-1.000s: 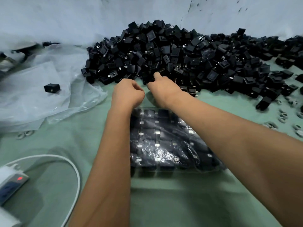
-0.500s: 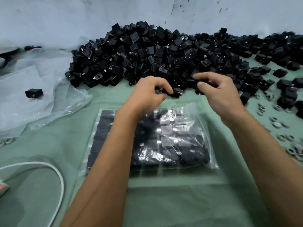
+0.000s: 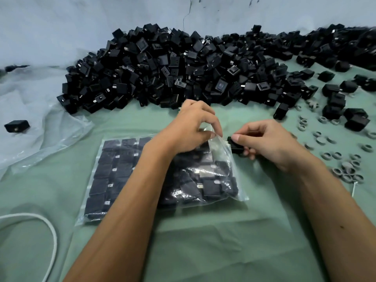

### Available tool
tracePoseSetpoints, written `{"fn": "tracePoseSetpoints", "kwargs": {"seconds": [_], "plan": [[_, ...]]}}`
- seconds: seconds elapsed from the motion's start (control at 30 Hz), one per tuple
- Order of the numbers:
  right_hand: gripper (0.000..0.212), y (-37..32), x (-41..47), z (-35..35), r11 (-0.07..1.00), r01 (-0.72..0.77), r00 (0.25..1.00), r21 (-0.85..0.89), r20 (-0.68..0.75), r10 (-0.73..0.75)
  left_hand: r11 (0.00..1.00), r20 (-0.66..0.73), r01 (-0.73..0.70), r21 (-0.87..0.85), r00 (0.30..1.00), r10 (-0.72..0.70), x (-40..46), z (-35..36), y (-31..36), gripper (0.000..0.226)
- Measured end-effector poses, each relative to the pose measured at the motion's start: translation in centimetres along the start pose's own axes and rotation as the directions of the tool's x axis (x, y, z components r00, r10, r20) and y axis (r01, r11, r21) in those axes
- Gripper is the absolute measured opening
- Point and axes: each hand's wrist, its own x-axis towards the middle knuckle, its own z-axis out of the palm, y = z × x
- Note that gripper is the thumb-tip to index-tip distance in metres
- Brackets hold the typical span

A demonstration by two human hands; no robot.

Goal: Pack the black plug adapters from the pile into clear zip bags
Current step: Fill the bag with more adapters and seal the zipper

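While the clear zip bag point(image 3: 154, 180) is lying flat on the green table point(image 3: 203, 251), nearly full of adapters, the left hand point(image 3: 191, 127) is pinching its open edge and the right hand point(image 3: 268, 143) is gripping one black adapter point(image 3: 236, 146) beside that opening; beyond them, the pile point(image 3: 183, 68) is spreading along the wall.

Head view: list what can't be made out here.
- Bag middle: the left forearm covers it, so no adapter count.
- Adapter in the right hand: fingers cover most of it.
- Pile at far right: blurred, cut by the frame edge.
- Cable: runs off the left and bottom edges.
- Rings: too small to identify.
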Motion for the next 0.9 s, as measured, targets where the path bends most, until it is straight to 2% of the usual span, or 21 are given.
{"fn": "tracePoseSetpoints", "kwargs": {"seconds": [0.17, 0.3, 0.43, 0.67, 0.9], "plan": [[0.01, -0.1, -0.2, 0.9, 0.996, 0.08, 0.987, 0.044, 0.138, -0.085, 1.0, -0.028, -0.005, -0.012, 1.0, 0.005, -0.1, -0.6, 0.2, 0.026], [0.017, -0.2, -0.3, 1.7, 0.989, 0.092, 0.974, 0.117, 0.194, -0.114, 1.0, -0.03, 0.002, -0.02, 1.0, -0.003, 0.0, -0.5, 0.6, 0.023], [0.023, 0.0, -0.2, 2.3, 0.983, 0.11, 0.97, 0.147, 0.198, -0.139, 1.0, -0.034, 0.005, -0.023, 0.999, -0.006, 0.0, -0.5, 0.7, 0.023], [0.035, -0.3, -0.4, 2.5, 0.985, 0.161, 0.97, 0.069, 0.172, -0.171, 1.0, -0.028, -0.006, -0.009, 1.0, 0.005, 0.0, -0.5, 0.8, 0.024], [0.029, -0.5, -0.6, 2.6, 0.978, 0.203, 0.969, 0.042, 0.136, -0.207, 1.0, -0.046, -0.022, -0.005, 0.999, 0.021, 0.2, -0.3, 0.8, 0.023]]}}
